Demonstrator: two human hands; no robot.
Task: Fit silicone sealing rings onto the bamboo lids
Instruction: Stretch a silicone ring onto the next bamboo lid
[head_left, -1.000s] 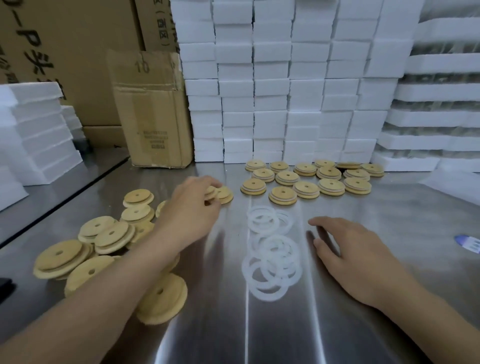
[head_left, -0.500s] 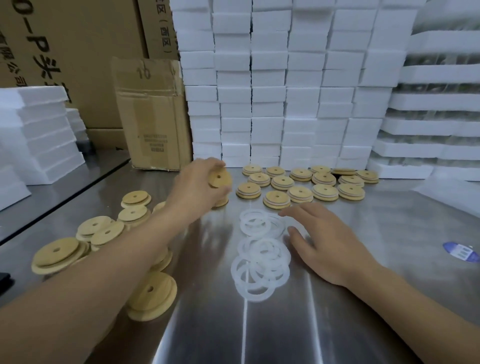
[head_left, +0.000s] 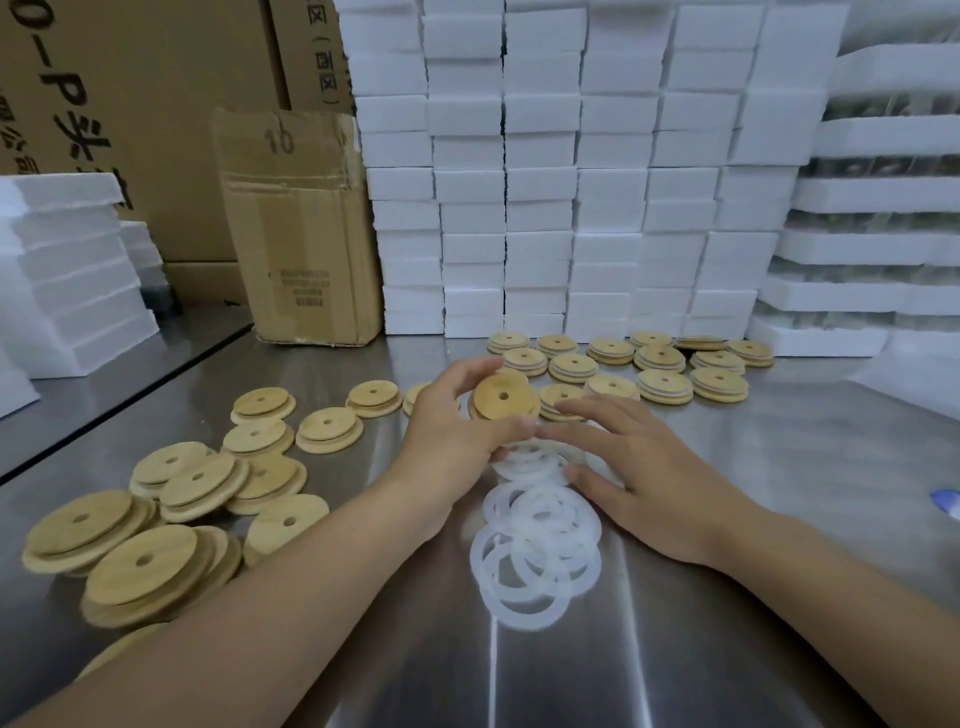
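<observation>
Left hand (head_left: 448, 428) brought lid (head_left: 493, 410) over rings (head_left: 540, 525); foam (head_left: 540, 208) behind.

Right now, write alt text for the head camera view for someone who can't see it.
The left hand holds a bamboo lid while the right hand touches a pile of white silicone rings. Loose lids lie left on the steel table.

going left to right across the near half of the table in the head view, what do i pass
loose lids → left hand gripping a lid → right hand → blue item at the right edge. The rings overlap both hands, so they are left out.
</observation>
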